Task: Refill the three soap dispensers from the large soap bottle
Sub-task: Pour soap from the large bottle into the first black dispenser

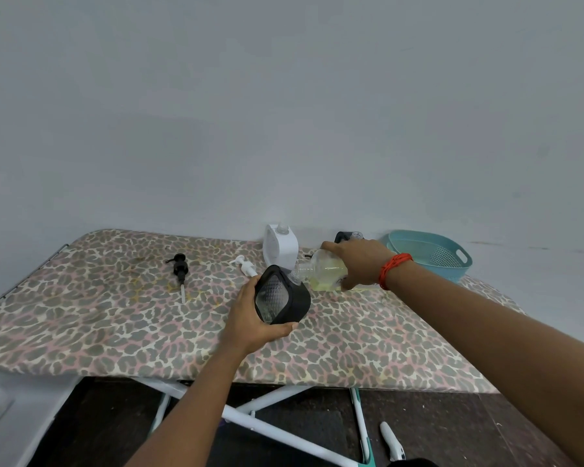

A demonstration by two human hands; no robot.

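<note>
My left hand (250,316) grips a black soap dispenser (281,295) with a clear ribbed window, tilted on the table. My right hand (359,262) holds the large clear soap bottle (322,269) tipped sideways, its neck at the black dispenser's open neck; yellowish soap lies inside it. A white dispenser (280,246) stands uncapped behind them. A second black dispenser (346,236) is mostly hidden behind my right hand. A black pump head (179,267) and a white pump head (245,266) lie loose on the cloth.
The leopard-print table (115,318) runs along a grey wall. A teal plastic basket (429,254) sits at the back right. White crossed legs (267,419) and a dark floor show below the front edge.
</note>
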